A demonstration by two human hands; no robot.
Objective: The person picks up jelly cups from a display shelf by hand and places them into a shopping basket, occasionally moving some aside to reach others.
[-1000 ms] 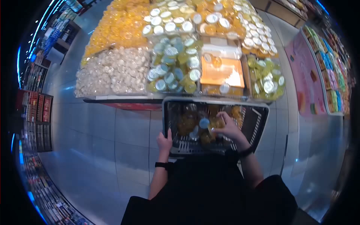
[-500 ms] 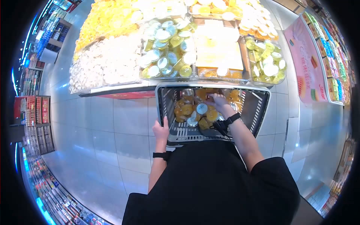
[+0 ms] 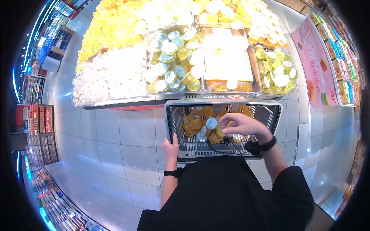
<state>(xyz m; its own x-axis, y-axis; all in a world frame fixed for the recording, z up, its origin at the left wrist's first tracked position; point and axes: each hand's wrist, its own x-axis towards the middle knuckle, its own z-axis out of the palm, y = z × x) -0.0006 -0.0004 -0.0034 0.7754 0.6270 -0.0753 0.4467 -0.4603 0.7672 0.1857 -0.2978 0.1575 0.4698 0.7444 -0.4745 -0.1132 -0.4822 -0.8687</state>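
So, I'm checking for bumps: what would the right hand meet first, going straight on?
The right hand would probably meet the pale-lidded cup just ahead of it, though depth is unclear.

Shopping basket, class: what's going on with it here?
A person's left hand grips the left rim of a shopping basket. The right hand is over the orange jelly cups inside, fingers curled; whether it holds one is unclear. Green jelly cups are piled just beyond the basket.
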